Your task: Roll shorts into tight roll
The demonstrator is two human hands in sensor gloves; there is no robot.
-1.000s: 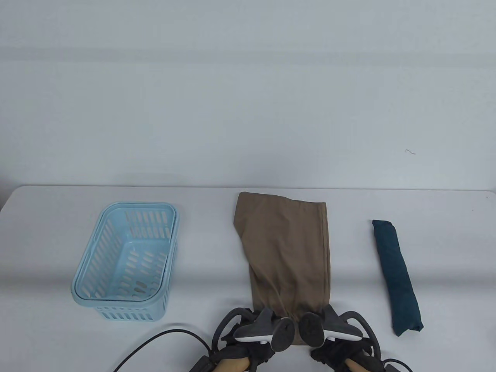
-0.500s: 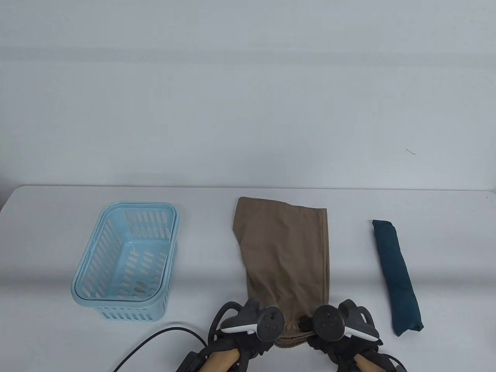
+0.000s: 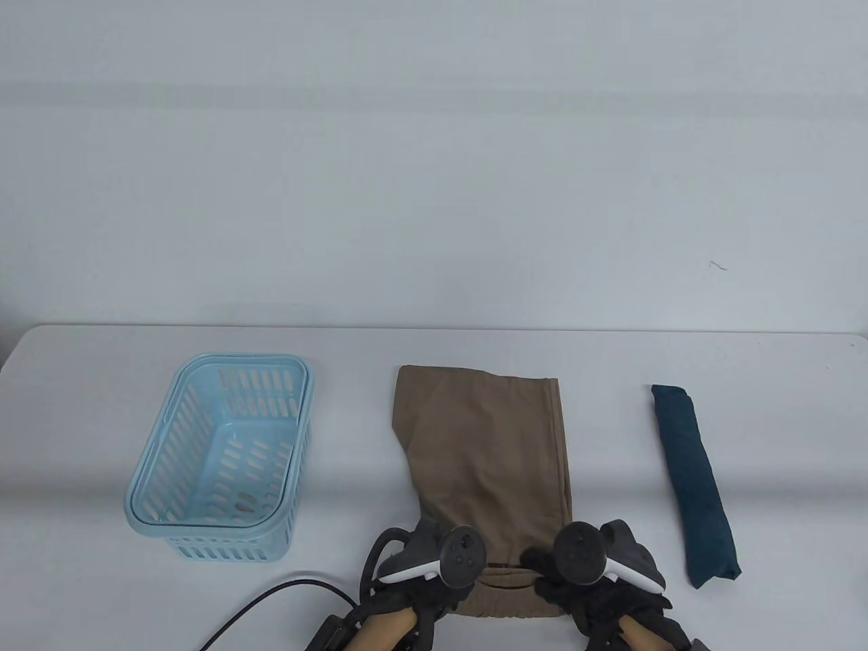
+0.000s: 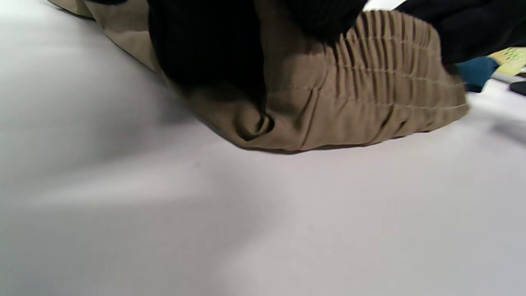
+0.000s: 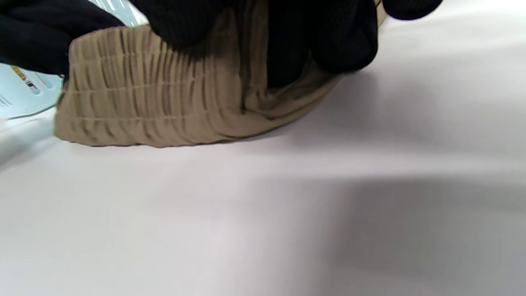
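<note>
The brown shorts (image 3: pixel 485 447) lie folded lengthwise on the white table, leg ends far, elastic waistband (image 3: pixel 508 600) at the near edge. My left hand (image 3: pixel 434 576) grips the waistband's left end; the left wrist view shows its fingers (image 4: pixel 205 45) over the gathered band (image 4: pixel 370 94). My right hand (image 3: pixel 590 576) grips the waistband's right end; the right wrist view shows its fingers (image 5: pixel 320 37) clamped on the ribbed band (image 5: pixel 144 102). The band sits folded over near the table surface.
A light blue slotted basket (image 3: pixel 220 454) stands to the left. A dark teal rolled cloth (image 3: pixel 695 485) lies to the right. A black cable (image 3: pixel 271 600) runs near the front edge at left.
The shorts have slid toward me and slightly left. Both hands moved apart and nearer, and more of the waistband now shows between them.
</note>
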